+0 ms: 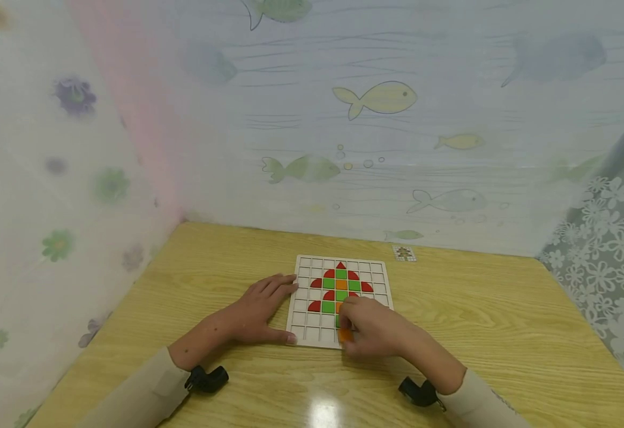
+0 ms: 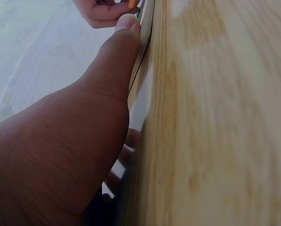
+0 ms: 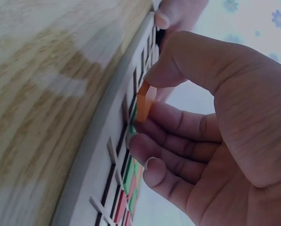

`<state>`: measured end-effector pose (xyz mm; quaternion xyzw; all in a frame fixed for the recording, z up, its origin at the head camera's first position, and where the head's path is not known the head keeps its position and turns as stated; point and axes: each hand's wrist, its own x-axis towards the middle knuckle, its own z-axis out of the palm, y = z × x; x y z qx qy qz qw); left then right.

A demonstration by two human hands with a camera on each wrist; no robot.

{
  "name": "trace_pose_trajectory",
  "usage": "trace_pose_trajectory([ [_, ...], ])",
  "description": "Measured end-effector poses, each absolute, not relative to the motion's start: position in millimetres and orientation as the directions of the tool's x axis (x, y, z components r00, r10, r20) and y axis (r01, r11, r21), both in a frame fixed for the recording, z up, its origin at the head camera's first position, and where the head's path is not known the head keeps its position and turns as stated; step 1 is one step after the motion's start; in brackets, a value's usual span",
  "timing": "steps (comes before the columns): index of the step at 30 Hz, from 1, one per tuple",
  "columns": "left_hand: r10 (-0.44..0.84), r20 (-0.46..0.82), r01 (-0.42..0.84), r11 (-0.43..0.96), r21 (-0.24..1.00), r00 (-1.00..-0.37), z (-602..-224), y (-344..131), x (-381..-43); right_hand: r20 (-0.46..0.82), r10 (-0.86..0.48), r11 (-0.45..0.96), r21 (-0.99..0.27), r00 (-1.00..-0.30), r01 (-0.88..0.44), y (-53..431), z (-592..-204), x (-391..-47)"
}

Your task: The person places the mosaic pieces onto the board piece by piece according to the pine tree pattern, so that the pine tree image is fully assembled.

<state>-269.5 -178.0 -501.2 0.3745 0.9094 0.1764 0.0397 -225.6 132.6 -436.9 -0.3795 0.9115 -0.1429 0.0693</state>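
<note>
A white grid board [image 1: 305,334] lies on the wooden table, bearing red, green and orange pieces in a tree-like pattern. My right hand [image 1: 377,328] pinches an orange square tile [image 3: 145,101] between thumb and fingers, low over the board's near middle cells. In the right wrist view the tile is tilted, its edge right at the grid. A green piece [image 1: 338,321] shows partly behind the fingers, which hide some of the board's right side. My left hand [image 1: 255,312] rests spread along the board's left edge, thumb at the near left corner and fingertips on the far part of that edge.
Behind the board, near the table's back edge, lies a small pattern card [image 1: 404,254]. Fish-printed sheeting [image 1: 301,119] rises behind the table [image 1: 210,249], with flower-printed sheeting [image 1: 49,178] at the left. Black wrist cameras [image 1: 207,379] sit on both sleeves.
</note>
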Motion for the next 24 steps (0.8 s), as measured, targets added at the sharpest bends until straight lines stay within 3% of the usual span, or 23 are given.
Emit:
trace_pose_trajectory([
  [24, 0.696, 0.048, 0.665, 0.661, 0.348, -0.717, -498, -178, -268, -0.016, -0.688, 0.690, -0.326, -0.726, -0.647, 133, -446, -229],
])
